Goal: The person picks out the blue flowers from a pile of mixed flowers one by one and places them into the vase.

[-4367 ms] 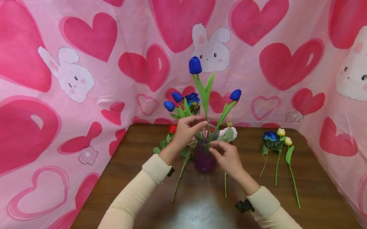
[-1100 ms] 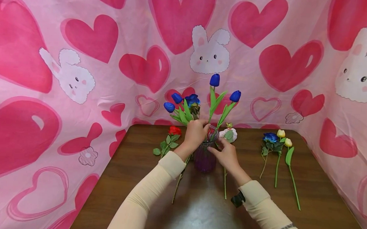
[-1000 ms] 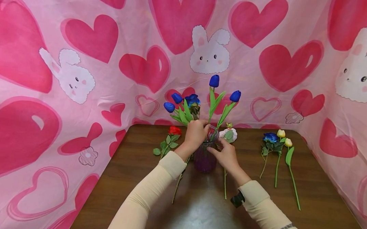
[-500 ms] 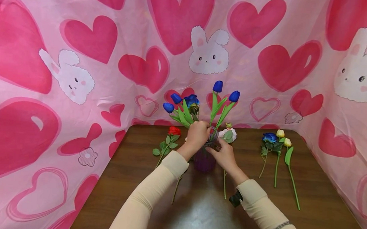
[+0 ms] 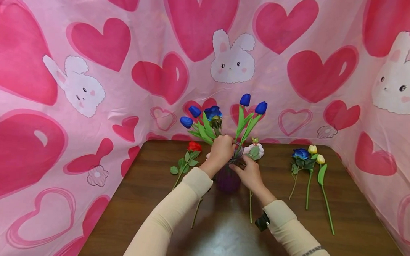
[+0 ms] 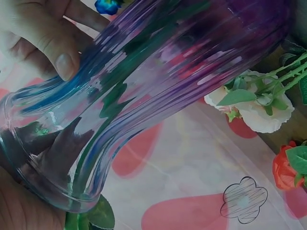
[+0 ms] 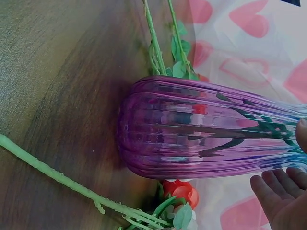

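A ribbed glass vase (image 5: pixel 228 181), purple at the base and clearer at the mouth, stands on the table. In the head view my left hand (image 5: pixel 222 152) is at its mouth, fingers curled around the stem of a blue tulip (image 5: pixel 245 100); the exact pinch is hidden. My right hand (image 5: pixel 248 172) holds the vase neck, its thumb (image 6: pixel 62 62) on the glass in the left wrist view. Another blue tulip (image 5: pixel 261 108) leans right from the vase. To the left rise two more blue tulips (image 5: pixel 186 122) and a blue rose (image 5: pixel 213 113). Dark stems show through the glass.
A red rose (image 5: pixel 194 146) lies left of the vase, a pale rose (image 5: pixel 253 150) right of it. On the right of the wooden table (image 5: pixel 136 209) lie a blue rose (image 5: pixel 301 153) and two pale yellow tulips (image 5: pixel 320 159). A heart-patterned cloth (image 5: pixel 97 146) hangs around the table.
The blue tulip in my left hand has come down from high above the vase, its stem now in the mouth and its head farther right. My right hand has shifted from the stem to the vase neck.
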`<move>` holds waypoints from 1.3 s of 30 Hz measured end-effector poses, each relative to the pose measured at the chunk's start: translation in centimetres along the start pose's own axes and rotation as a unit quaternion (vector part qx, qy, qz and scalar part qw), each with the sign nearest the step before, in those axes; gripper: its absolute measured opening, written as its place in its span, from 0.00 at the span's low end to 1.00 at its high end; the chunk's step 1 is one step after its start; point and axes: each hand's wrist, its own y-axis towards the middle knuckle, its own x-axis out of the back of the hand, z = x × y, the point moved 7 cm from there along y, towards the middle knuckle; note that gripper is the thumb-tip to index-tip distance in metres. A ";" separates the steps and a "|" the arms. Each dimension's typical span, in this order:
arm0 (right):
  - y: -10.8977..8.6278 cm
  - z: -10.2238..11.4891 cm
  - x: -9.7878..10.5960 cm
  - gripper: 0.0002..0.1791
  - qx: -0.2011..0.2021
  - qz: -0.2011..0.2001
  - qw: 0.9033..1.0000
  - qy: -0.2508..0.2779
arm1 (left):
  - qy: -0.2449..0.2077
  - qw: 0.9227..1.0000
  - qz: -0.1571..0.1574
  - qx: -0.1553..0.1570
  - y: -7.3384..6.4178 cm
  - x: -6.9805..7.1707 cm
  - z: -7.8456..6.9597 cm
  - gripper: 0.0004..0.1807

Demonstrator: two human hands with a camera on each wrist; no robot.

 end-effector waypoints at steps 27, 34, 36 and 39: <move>-0.1 0.0 0.0 0.21 0.003 -0.003 1.000 0.002 | 0.034 0.999 0.019 0.004 0.2 -0.4 0.0 0.13; -0.1 -0.1 -0.1 0.21 0.005 -0.003 1.000 0.006 | 0.034 0.999 0.029 0.001 -0.1 -0.2 -0.2 0.09; -0.1 -0.1 -0.1 0.21 0.006 -0.002 1.000 0.008 | 0.032 0.999 0.027 -0.004 -0.2 0.0 -0.3 0.09; -0.1 -0.1 -0.1 0.21 0.005 -0.002 1.000 0.009 | 0.033 0.999 0.022 -0.013 -0.3 0.5 -0.5 0.09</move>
